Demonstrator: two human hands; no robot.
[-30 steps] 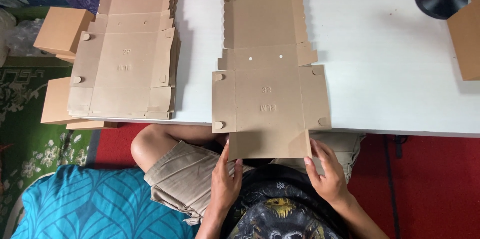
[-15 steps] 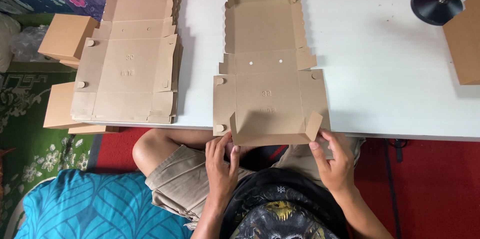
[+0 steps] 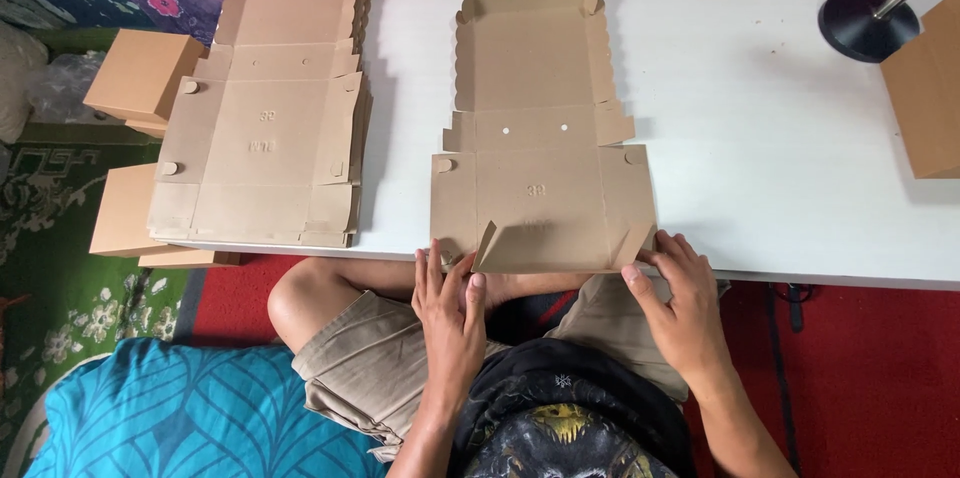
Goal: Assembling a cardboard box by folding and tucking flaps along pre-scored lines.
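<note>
One flap of the flat box blank (image 3: 545, 168) is folded up at the near edge; the rest lies flat. Left hand (image 3: 450, 313) and right hand (image 3: 680, 303) press its near corners with fingers spread, clamped on nothing.

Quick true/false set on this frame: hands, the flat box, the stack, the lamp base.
1. Both hands touch the box blank. True: left hand and right hand are at its near flap.
2. The near flap lies flat. False: it is folded up.
3. The stack of blanks sits right of the blank. False: it is to the left.
4. A black lamp base stands at the table's far right. True.
</note>
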